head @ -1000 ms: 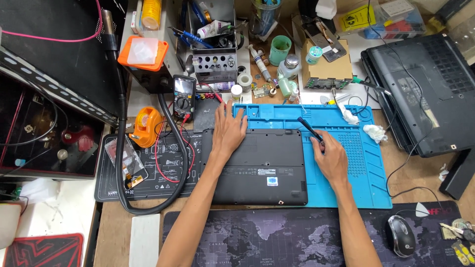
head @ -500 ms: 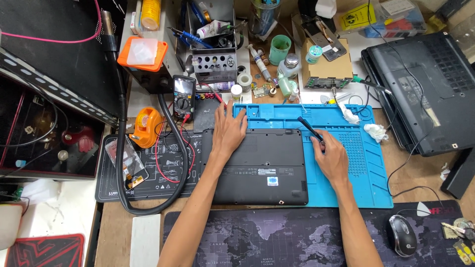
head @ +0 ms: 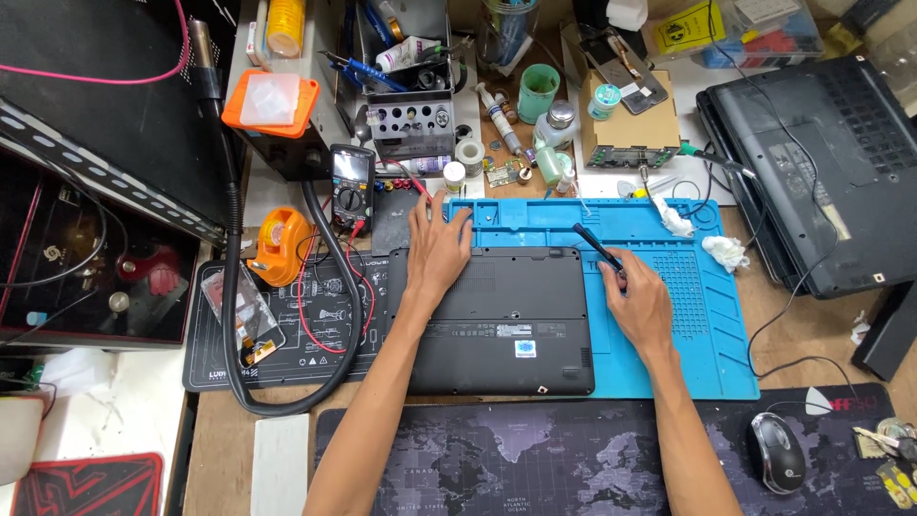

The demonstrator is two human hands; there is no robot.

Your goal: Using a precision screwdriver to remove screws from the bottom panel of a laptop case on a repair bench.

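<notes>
Right hand [head: 638, 304], frame centre-right: fingers clamped on a black screwdriver [head: 594, 247], tip near the upturned black laptop [head: 497, 320]. Left hand [head: 437, 247]: fingers spread flat, pinning its top-left corner. Beneath: blue mat [head: 707, 325]. Best kept upright, laptop steadied.

multimeter [head: 351, 182] | orange tape dispenser [head: 283, 245] | green cup [head: 538, 92] | mouse [head: 776, 452] | second laptop [head: 821, 162]
</notes>
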